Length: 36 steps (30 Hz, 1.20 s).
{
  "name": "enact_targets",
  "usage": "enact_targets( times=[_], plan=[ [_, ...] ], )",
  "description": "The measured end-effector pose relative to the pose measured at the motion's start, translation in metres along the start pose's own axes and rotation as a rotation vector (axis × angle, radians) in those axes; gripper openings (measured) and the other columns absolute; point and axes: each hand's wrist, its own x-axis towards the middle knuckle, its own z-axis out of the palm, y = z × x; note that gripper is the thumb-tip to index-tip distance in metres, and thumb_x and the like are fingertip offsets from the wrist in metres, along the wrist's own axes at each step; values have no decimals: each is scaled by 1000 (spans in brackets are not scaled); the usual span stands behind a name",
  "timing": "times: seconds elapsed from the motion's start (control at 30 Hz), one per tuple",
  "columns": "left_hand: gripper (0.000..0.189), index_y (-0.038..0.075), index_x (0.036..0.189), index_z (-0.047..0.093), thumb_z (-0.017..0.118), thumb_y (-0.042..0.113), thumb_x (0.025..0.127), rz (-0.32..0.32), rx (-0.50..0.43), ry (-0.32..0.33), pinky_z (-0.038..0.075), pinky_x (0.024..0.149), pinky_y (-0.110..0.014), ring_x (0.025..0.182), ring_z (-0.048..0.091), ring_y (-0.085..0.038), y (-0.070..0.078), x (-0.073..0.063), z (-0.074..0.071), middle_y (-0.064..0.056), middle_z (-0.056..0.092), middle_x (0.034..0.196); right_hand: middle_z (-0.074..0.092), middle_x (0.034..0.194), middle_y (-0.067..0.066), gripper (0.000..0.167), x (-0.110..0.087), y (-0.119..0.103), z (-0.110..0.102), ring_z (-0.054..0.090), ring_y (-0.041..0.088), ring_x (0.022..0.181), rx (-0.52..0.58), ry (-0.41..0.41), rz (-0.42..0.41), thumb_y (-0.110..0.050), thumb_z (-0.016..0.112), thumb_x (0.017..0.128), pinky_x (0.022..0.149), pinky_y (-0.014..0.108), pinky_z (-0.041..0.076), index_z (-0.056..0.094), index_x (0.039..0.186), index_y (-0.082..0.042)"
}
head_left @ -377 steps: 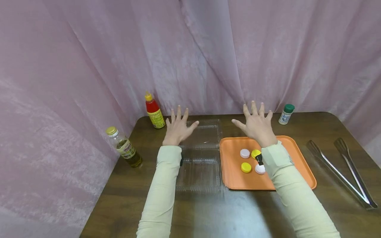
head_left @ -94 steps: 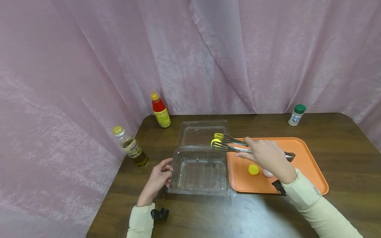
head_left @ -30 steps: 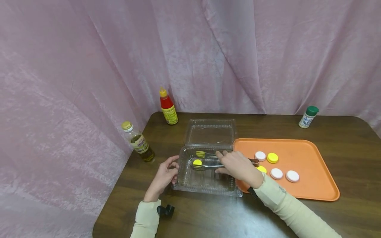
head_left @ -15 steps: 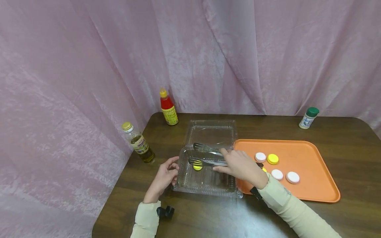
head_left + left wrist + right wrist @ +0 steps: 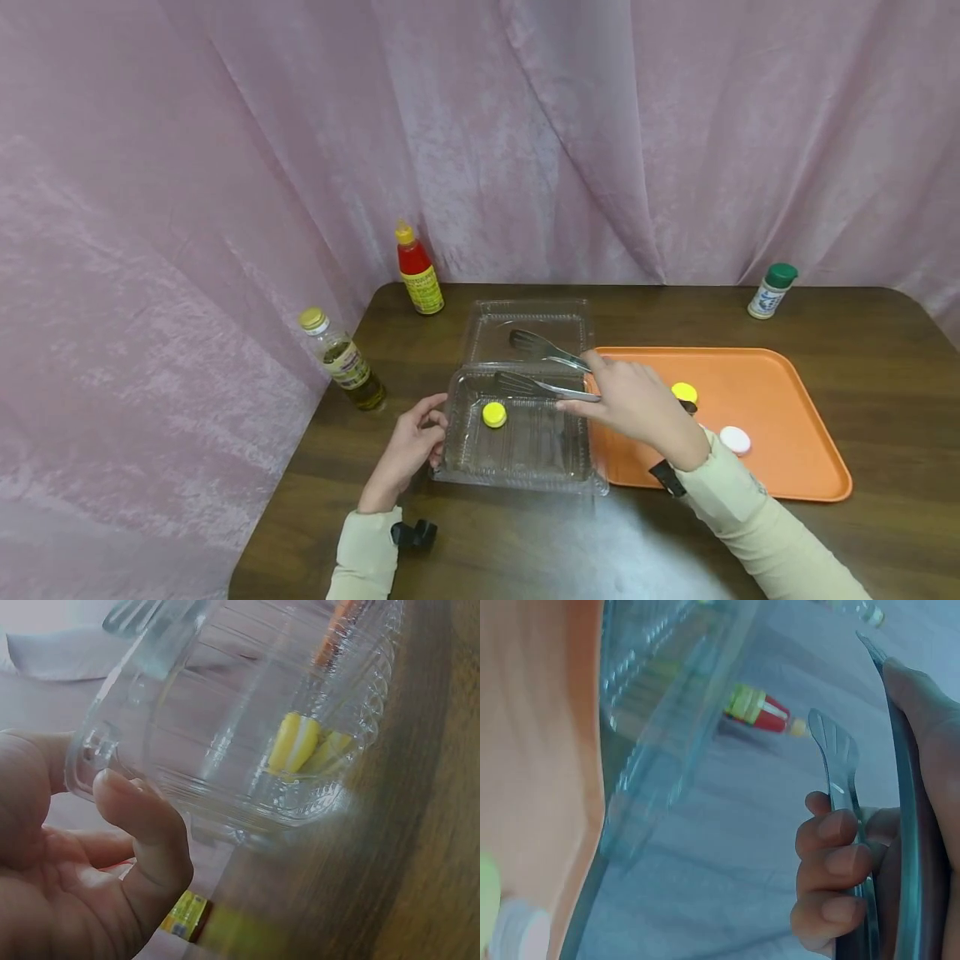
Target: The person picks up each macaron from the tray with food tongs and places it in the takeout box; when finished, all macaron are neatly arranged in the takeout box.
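A yellow macaron [image 5: 494, 414] lies in the left part of the clear plastic container [image 5: 517, 477], whose lid is folded back flat behind it. In the left wrist view, the macaron [image 5: 291, 742] shows a white filling line. My left hand [image 5: 403, 454] holds the container's left rim with bent fingers. Over the container's back right, my right hand [image 5: 651, 407] grips metal tongs [image 5: 558, 392]. Their two slotted ends stand apart with nothing between them. In the right wrist view, the thumb lies along one tong arm and the fingers [image 5: 832, 862] curl round the other.
Right of the container sits an orange tray [image 5: 795, 450] with yellow and white macarons, partly hidden by my right arm. An oil bottle [image 5: 347, 367] and a red sauce bottle [image 5: 420, 275] stand at left. A green-capped shaker [image 5: 771, 292] stands at back right.
Earlier the tongs lay at the table's right. My right hand has since carried the yellow macaron in them into the container, released it, and drawn the tongs up and right. My left hand stays put lately.
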Motion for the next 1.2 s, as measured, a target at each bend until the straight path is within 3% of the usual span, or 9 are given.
enact_targets(
  times=[0.37, 0.73, 1.2],
  plan=[
    [61, -5, 146, 44, 46, -13, 85, -19, -25, -2, 41, 44, -22, 55, 45, -12, -2, 0, -1, -14, 51, 97, 41, 56, -3, 77, -30, 27, -23, 41, 13, 46, -5, 24, 112, -66, 65, 87, 43, 30, 36, 52, 122, 1],
    [61, -4, 146, 44, 47, -13, 86, -10, -8, -3, 41, 44, -22, 57, 46, -12, -2, 0, -1, -10, 52, 95, 45, 61, -2, 86, -58, 52, -43, 46, 16, 53, -27, -15, 231, -70, 62, 87, 45, 32, 36, 49, 134, 1],
    [59, -2, 145, 46, 47, -12, 87, -30, -25, -1, 41, 44, -23, 56, 45, -12, -2, 1, -1, -11, 51, 93, 51, 64, -3, 79, -99, 88, -47, 49, 16, 57, -91, 26, 291, -65, 68, 86, 46, 34, 39, 57, 123, 4]
  ],
)
